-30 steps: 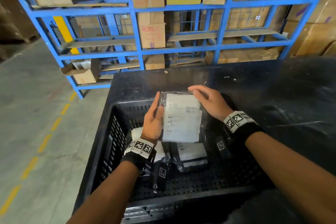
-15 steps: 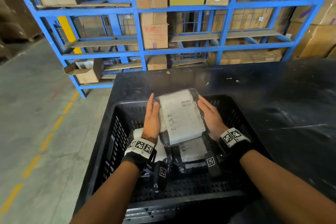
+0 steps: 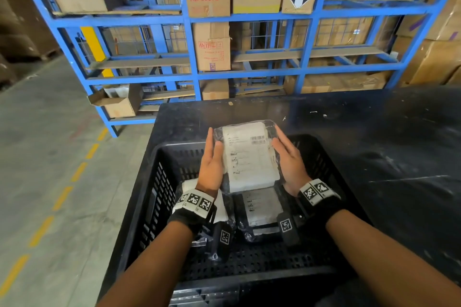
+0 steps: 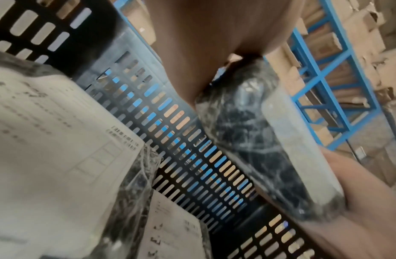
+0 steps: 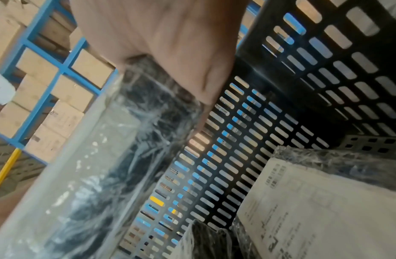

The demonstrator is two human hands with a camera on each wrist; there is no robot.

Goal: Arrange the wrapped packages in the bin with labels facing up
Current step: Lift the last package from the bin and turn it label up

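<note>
A plastic-wrapped package (image 3: 249, 154) with a white barcode label facing up hangs over the far half of the black slotted bin (image 3: 159, 182). My left hand (image 3: 212, 159) holds its left edge, thumb on the label and fingers along the side. On the right edge my right hand (image 3: 289, 159) holds it the same way. The wrist views show the package's dark wrapped side (image 4: 259, 140) (image 5: 117, 157) clamped between fingers and thumb. Two more packages lie label up on the bin floor, one (image 3: 262, 204) under the held one and one (image 3: 187, 187) behind my left wrist.
The bin sits at the left end of a black table (image 3: 374, 144). Blue shelving (image 3: 194, 45) with cardboard boxes stands behind the table. Concrete floor with a yellow dashed line (image 3: 62, 197) runs along the left.
The package has tipped from nearly upright to flatter, label up. My right hand slid from its top corner to its right edge, and both hands came nearer.
</note>
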